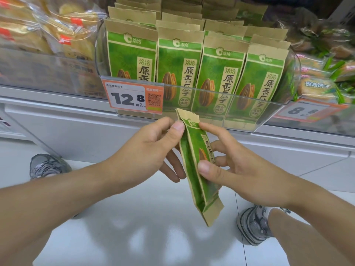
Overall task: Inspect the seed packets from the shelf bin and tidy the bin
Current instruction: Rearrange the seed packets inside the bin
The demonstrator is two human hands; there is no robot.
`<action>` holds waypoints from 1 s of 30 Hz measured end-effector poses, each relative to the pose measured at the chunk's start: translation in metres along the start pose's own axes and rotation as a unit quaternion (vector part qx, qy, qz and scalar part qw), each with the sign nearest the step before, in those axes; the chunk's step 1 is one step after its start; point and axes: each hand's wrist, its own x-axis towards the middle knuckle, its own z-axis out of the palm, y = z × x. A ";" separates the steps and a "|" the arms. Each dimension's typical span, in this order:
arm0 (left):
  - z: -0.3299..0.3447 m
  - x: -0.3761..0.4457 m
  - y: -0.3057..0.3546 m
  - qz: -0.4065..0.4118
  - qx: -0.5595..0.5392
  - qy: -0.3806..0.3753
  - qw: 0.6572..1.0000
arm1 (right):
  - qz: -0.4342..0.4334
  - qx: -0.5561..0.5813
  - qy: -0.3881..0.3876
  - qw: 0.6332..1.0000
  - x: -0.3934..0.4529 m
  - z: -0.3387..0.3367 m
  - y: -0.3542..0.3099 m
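Seed packet [196,160] edge-on between both hands, left hand [151,148] pinching top, right hand [240,169] gripping middle, below bin [201,93].

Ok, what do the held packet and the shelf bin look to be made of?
The held seed packet, pinched by the left hand and right hand, looks like matte kraft paper printed green: tan, unprinted top and bottom edges, folded side gusset. Any inner lining cannot be seen. The shelf bin looks like clear, glossy rigid plastic: the packets show through its front wall.

Green-and-tan seed packets [179,62]; orange-bordered white price tag [132,97]; seemingly grey shoes [253,225].
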 end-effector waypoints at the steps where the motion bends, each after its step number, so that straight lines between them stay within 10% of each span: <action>1: 0.001 0.000 0.000 0.000 -0.001 -0.002 1.000 | 0.001 -0.004 0.002 1.000 0.000 0.001 0.000; 23: 0.010 -0.007 -0.011 0.022 0.134 -0.050 0.989 | 0.066 0.093 0.118 0.986 0.006 0.024 -0.010; 30: 0.016 -0.018 -0.013 -0.015 0.348 -0.167 0.922 | 0.101 0.139 0.181 0.968 0.011 0.020 -0.008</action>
